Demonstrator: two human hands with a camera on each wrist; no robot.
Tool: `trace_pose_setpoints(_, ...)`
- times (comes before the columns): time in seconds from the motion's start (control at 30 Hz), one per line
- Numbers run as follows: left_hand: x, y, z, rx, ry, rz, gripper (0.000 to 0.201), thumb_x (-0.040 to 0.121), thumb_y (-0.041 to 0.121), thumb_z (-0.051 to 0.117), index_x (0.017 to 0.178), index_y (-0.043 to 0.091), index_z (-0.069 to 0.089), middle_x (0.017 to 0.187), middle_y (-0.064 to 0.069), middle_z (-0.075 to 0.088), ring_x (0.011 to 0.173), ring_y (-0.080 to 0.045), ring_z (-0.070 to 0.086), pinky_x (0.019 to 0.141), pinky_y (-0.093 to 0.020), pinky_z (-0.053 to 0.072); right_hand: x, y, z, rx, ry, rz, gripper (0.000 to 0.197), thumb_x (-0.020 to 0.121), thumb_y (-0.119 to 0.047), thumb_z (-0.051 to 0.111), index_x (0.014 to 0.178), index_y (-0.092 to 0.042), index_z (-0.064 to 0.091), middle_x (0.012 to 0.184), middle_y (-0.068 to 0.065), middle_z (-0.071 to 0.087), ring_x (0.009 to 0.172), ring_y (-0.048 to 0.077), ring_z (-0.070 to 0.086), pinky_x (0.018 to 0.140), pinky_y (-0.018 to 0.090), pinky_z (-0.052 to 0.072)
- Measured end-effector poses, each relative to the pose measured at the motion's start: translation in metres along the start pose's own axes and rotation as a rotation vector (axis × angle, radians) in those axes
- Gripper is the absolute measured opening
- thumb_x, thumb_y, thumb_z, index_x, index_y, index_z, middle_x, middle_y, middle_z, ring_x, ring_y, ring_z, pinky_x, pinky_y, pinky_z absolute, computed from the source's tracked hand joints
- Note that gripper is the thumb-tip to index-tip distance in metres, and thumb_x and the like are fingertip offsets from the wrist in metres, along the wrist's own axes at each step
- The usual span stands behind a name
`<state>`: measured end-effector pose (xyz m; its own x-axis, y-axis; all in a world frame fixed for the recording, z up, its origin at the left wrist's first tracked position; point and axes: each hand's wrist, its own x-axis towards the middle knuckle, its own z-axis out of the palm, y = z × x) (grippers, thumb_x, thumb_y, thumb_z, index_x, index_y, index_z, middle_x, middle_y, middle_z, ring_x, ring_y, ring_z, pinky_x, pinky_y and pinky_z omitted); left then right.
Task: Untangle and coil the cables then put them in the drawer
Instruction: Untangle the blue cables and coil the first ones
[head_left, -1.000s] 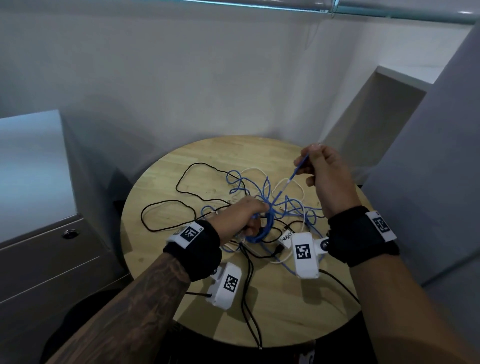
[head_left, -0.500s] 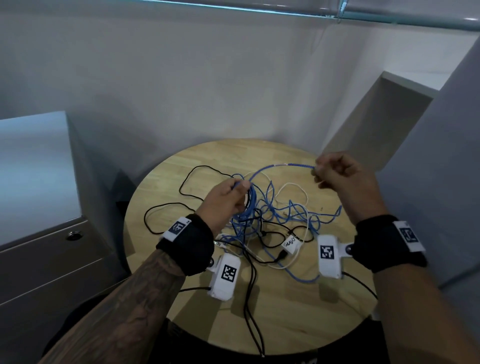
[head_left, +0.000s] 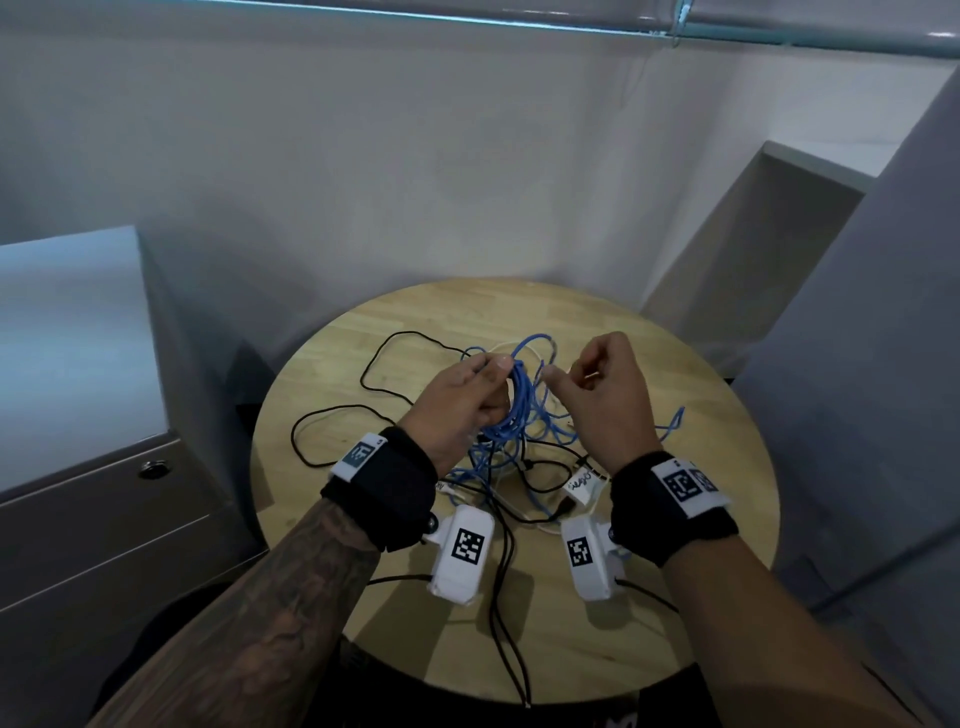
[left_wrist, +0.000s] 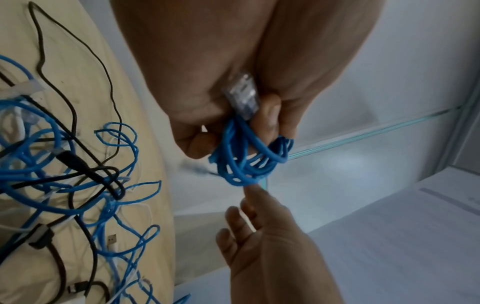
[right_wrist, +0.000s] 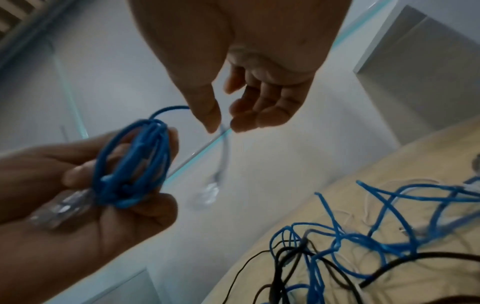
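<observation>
My left hand (head_left: 462, 400) grips a small coil of blue cable (head_left: 515, 410) above the round wooden table (head_left: 675, 597). One clear plug (left_wrist: 242, 92) is trapped in that palm beside the coil (left_wrist: 246, 162). My right hand (head_left: 602, 395) hovers just right of the coil; its thumb and fingers (right_wrist: 259, 115) lie loosely round the cable's last stretch, and the free end with its clear plug (right_wrist: 207, 193) dangles blurred beneath them. Another blue cable sits on the table in a tangle (head_left: 519, 467) with black and white leads.
A black cable (head_left: 332, 415) loops across the table's left half, and two black leads run off its front edge. A grey cabinet (head_left: 104, 519) with shut drawers and a round lock (head_left: 153, 469) stands at the left. Grey walls and a partition enclose the far side and right.
My right hand has come left from an arm's spread to just beside the coil, bringing the blue cable's end with it. The left hand has risen slightly, and the coil has gained a turn.
</observation>
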<state>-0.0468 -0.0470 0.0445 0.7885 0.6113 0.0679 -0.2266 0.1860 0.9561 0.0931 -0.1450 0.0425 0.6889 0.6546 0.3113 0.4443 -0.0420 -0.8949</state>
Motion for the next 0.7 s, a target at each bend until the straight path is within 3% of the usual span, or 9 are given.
trace_pose_setpoints(0.1,-0.001,0.003,0.004,-0.047,-0.043,-0.018,0.021,0.104,0.019,0.042,0.089,0.008,0.051,0.063,0.005,0.023,0.05,-0.005,0.02,0.045,-0.013,0.029,0.003,0.004,-0.001,-0.037,-0.101,0.07,0.018,0.091,-0.021,0.071,0.105,-0.018,0.06,0.078,-0.001,0.066,0.066,0.017,0.062,0.06,0.031,0.048)
trace_pose_setpoints(0.2,-0.001,0.004,0.005,-0.055,-0.051,-0.03,0.024,0.104,0.017,0.04,0.085,0.011,0.053,0.062,0.004,0.023,0.049,-0.005,0.02,0.045,-0.013,0.031,0.002,0.004,-0.001,0.099,-0.218,0.136,0.012,0.098,-0.012,0.062,0.101,-0.006,0.072,0.082,0.004,0.071,0.069,0.011,0.066,0.063,0.029,0.051)
trace_pose_setpoints(0.33,0.0,0.002,0.001,-0.038,-0.038,-0.038,0.024,0.104,0.018,0.041,0.084,0.013,0.053,0.06,0.006,0.023,0.049,-0.005,0.021,0.045,-0.014,0.026,0.008,-0.004,-0.012,0.46,-0.146,0.238,0.011,0.098,-0.007,0.06,0.1,-0.007,0.07,0.085,0.011,0.074,0.067,0.016,0.069,0.064,0.024,0.058)
trace_pose_setpoints(0.4,-0.002,0.001,0.006,-0.094,-0.059,-0.061,0.03,0.103,0.017,0.041,0.081,0.013,0.061,0.059,0.007,0.026,0.05,-0.004,0.018,0.044,-0.013,0.025,0.008,-0.005,-0.013,0.528,-0.17,0.262,0.011,0.098,-0.007,0.06,0.1,-0.01,0.069,0.085,0.01,0.074,0.067,0.014,0.069,0.064,0.023,0.059)
trace_pose_setpoints(0.47,-0.003,0.001,0.011,-0.187,-0.098,-0.104,0.028,0.101,0.019,0.043,0.091,0.006,0.066,0.058,0.007,0.031,0.051,-0.005,0.015,0.044,-0.012,0.022,0.004,-0.002,-0.008,0.51,-0.209,0.266,0.01,0.097,-0.008,0.061,0.103,-0.009,0.07,0.085,0.008,0.074,0.072,0.016,0.07,0.067,0.026,0.058)
trace_pose_setpoints(0.5,-0.003,0.001,0.012,-0.235,-0.117,-0.126,0.026,0.099,0.022,0.044,0.103,0.0,0.059,0.057,0.007,0.032,0.05,-0.005,0.016,0.046,-0.013,0.021,0.003,0.0,-0.006,0.499,-0.213,0.263,0.011,0.097,-0.008,0.061,0.104,-0.008,0.07,0.087,0.009,0.074,0.075,0.018,0.07,0.068,0.028,0.058)
trace_pose_setpoints(0.57,-0.002,0.0,0.012,-0.308,-0.136,-0.149,0.031,0.096,0.026,0.047,0.119,0.005,0.043,0.055,0.008,0.032,0.046,-0.003,0.022,0.047,-0.015,0.022,0.001,0.001,-0.003,0.513,-0.191,0.266,0.011,0.098,-0.008,0.061,0.105,-0.008,0.069,0.09,0.01,0.075,0.076,0.019,0.07,0.067,0.027,0.059)
trace_pose_setpoints(0.7,0.0,0.001,0.009,-0.337,-0.127,-0.123,0.031,0.097,0.027,0.046,0.12,0.006,0.044,0.054,0.008,0.033,0.043,-0.002,0.028,0.052,-0.015,0.024,0.0,-0.001,-0.001,0.624,-0.213,0.325,0.011,0.097,-0.006,0.059,0.102,-0.01,0.069,0.087,0.007,0.074,0.071,0.015,0.069,0.066,0.025,0.059)
